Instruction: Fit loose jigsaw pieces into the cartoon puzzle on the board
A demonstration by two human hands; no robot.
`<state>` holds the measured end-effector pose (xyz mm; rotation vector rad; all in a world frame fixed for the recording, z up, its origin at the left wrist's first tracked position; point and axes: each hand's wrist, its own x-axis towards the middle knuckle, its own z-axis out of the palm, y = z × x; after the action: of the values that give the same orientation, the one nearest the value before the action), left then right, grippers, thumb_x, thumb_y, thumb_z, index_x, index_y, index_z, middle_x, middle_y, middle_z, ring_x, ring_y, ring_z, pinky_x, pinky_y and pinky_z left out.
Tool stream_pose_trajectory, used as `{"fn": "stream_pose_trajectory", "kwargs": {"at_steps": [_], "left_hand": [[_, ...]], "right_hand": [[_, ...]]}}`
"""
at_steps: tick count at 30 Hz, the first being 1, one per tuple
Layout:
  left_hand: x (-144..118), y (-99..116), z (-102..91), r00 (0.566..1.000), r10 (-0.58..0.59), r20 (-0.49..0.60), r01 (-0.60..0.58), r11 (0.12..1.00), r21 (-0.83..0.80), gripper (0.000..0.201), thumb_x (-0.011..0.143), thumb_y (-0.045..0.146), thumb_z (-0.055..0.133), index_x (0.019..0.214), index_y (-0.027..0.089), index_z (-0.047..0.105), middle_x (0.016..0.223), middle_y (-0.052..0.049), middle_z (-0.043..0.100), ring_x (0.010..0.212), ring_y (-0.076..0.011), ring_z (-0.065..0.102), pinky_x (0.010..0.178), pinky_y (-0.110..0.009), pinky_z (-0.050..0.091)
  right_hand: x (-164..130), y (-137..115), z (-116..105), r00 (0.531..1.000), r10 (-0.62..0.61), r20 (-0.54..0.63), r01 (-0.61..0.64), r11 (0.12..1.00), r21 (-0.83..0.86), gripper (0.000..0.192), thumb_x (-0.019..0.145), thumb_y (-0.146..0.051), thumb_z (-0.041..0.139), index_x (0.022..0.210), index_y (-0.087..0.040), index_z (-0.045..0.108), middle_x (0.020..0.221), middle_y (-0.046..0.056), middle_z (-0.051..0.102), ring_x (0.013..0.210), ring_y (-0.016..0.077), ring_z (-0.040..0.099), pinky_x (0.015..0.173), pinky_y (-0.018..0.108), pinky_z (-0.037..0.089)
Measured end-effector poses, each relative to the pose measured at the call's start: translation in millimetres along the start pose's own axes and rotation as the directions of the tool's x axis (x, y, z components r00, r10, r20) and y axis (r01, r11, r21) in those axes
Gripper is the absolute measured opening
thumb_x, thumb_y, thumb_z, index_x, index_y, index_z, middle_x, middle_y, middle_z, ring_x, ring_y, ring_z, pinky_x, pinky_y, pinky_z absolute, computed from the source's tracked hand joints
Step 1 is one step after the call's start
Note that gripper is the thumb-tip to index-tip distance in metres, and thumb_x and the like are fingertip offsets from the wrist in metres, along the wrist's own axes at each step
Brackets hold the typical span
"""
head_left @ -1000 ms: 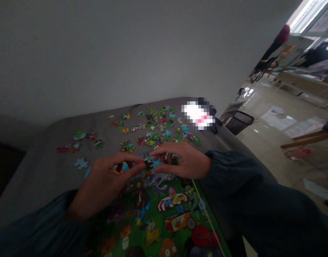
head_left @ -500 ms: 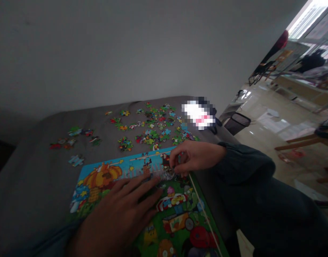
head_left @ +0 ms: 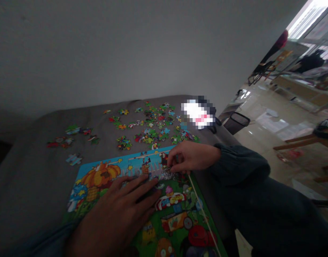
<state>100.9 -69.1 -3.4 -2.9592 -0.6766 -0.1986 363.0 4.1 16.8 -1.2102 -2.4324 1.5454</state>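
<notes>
A colourful picture puzzle board (head_left: 177, 200) lies on the grey cloth, with a pumpkin at its upper left and a cart in the lower part. My left hand (head_left: 121, 210) rests palm down on it, fingers stretched and slightly apart, covering its lower left and middle. Over the upper right of the board my right hand (head_left: 189, 156) has its fingers curled together, thumb near the index finger. Whatever sits between those fingertips is hidden or too small to name. Beyond the board, loose jigsaw pieces (head_left: 153, 135) lie in clusters.
More jigsaw pieces (head_left: 73, 159) are spread on the left of the grey cloth (head_left: 32, 178). A bright pixelated item (head_left: 198, 114) lies at the far right corner, close to the wall (head_left: 126, 53). A dark mesh bin (head_left: 236, 121) stands beyond the table's right side.
Both hands hold almost the same poses on the board. The whole view has shifted slightly, so the board and pieces appear a little further left.
</notes>
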Motion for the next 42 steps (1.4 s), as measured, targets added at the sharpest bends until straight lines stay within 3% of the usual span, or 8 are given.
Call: {"fn": "stream_pose_trajectory", "kwargs": {"at_steps": [5,13,15,18,21,25,32,42], "left_hand": [[3,3,-3.4,0.999,-0.036,0.015,0.036,0.999,-0.027,0.030,0.097,0.030,0.049,0.125,0.032,0.061,0.132,0.005,0.062,0.119,-0.0253,0.057,0.088,-0.041,0.044],[2,2,-4.1,0.998,-0.034,0.059,0.037,0.998,-0.054,0.034,0.096,0.035,0.051,0.129,0.033,0.058,0.134,0.004,0.060,0.120,-0.0250,0.057,0.089,-0.041,0.047],[1,2,-4.7,0.996,-0.025,0.081,0.028,0.999,-0.037,0.036,0.095,0.033,0.053,0.130,0.032,0.057,0.135,0.004,0.059,0.120,-0.0260,0.057,0.088,-0.041,0.048],[0,1,-4.3,0.996,-0.030,0.088,0.033,0.999,-0.033,0.037,0.094,0.034,0.054,0.131,0.033,0.056,0.137,0.004,0.057,0.121,-0.0262,0.057,0.088,-0.042,0.049],[0,1,-4.3,0.994,-0.056,0.093,0.062,0.997,-0.055,0.036,0.094,0.036,0.054,0.130,0.035,0.056,0.136,0.005,0.057,0.120,-0.0260,0.057,0.089,-0.042,0.049],[2,2,-7.3,0.993,-0.065,0.099,0.073,0.994,-0.076,0.034,0.094,0.034,0.054,0.128,0.033,0.059,0.134,0.003,0.060,0.120,-0.0271,0.058,0.088,-0.043,0.050],[4,4,-8.8,0.995,-0.066,0.069,0.071,0.995,-0.071,0.031,0.095,0.031,0.053,0.124,0.030,0.062,0.130,0.001,0.063,0.118,-0.0275,0.059,0.086,-0.042,0.050],[2,7,-7.7,0.990,-0.114,0.086,0.125,0.984,-0.128,0.031,0.095,0.028,0.052,0.125,0.034,0.060,0.134,0.003,0.060,0.125,-0.0271,0.054,0.093,-0.044,0.047]], "right_hand": [[1,-4,0,0.993,-0.041,-0.108,0.012,0.965,-0.261,0.024,0.078,-0.026,0.075,0.096,-0.012,0.069,0.081,0.002,0.067,0.064,0.0091,0.057,0.057,0.020,0.041],[1,-4,3,0.976,-0.126,-0.178,0.078,0.964,-0.253,0.017,0.081,-0.025,0.072,0.091,-0.014,0.064,0.074,-0.002,0.060,0.059,0.0073,0.051,0.057,0.020,0.037],[1,0,-3,0.909,-0.208,-0.360,0.108,0.955,-0.277,0.012,0.086,-0.026,0.064,0.089,-0.014,0.063,0.072,-0.002,0.060,0.058,0.0075,0.049,0.057,0.022,0.037],[1,11,-15,0.701,-0.267,-0.662,0.058,0.945,-0.321,0.011,0.089,-0.023,0.056,0.092,-0.015,0.062,0.075,0.000,0.060,0.060,0.0092,0.048,0.059,0.024,0.039],[5,25,-23,0.601,-0.345,-0.721,0.009,0.905,-0.426,0.013,0.089,-0.018,0.053,0.097,-0.015,0.063,0.083,0.004,0.063,0.070,0.0133,0.053,0.070,0.029,0.044],[17,32,-13,0.686,-0.506,-0.523,0.077,0.765,-0.639,0.028,0.094,-0.015,0.045,0.115,-0.016,0.063,0.108,0.011,0.063,0.102,0.0208,0.053,0.094,0.040,0.042],[46,21,2,0.875,-0.375,-0.306,-0.023,0.599,-0.800,0.048,0.094,-0.011,0.045,0.135,-0.035,0.053,0.142,0.009,0.042,0.127,0.0320,0.030,0.101,0.054,0.030],[56,16,-11,0.863,-0.354,-0.360,0.065,0.785,-0.616,0.016,0.093,-0.025,0.058,0.107,-0.019,0.063,0.123,0.010,0.053,0.119,0.0246,0.041,0.101,0.046,0.033]]}}
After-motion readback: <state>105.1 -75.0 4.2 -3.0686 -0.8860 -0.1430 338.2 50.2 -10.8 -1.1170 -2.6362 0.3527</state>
